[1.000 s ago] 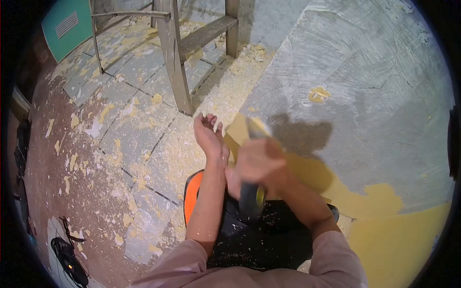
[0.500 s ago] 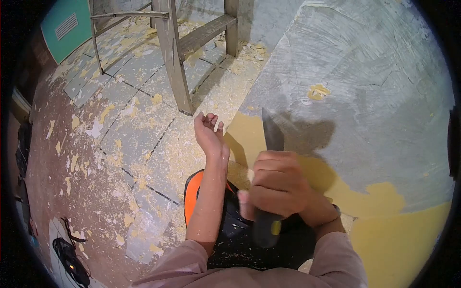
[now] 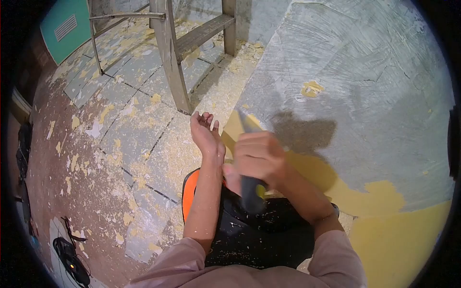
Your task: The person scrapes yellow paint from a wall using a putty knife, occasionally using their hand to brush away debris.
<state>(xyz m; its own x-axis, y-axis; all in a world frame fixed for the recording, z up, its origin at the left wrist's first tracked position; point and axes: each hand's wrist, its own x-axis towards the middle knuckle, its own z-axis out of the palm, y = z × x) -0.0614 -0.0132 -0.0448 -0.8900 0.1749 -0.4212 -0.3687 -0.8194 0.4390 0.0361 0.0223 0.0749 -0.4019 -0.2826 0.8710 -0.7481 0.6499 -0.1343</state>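
My right hand (image 3: 257, 161) is closed round the dark handle (image 3: 253, 194) of a scraper. Its grey blade (image 3: 247, 122) points up and to the left, over the edge of the yellow paint (image 3: 307, 177) on the wall; whether it touches cannot be made out. To the left, my left hand (image 3: 206, 134) is held palm up with loosely curled fingers and nothing in it, just below the foot of a wooden ladder. Bare grey plaster (image 3: 355, 115) covers most of the wall, with a small yellow patch (image 3: 312, 89) on it.
The wooden ladder (image 3: 170, 62) stands ahead on grey tiles (image 3: 139, 115) strewn with paint flakes. A green panel (image 3: 67, 29) leans at the upper left. A black cable and a device with an orange light (image 3: 72, 266) lie at the lower left.
My right hand has moved up and left with the scraper, and the blade now tilts further left. My left hand has barely shifted.
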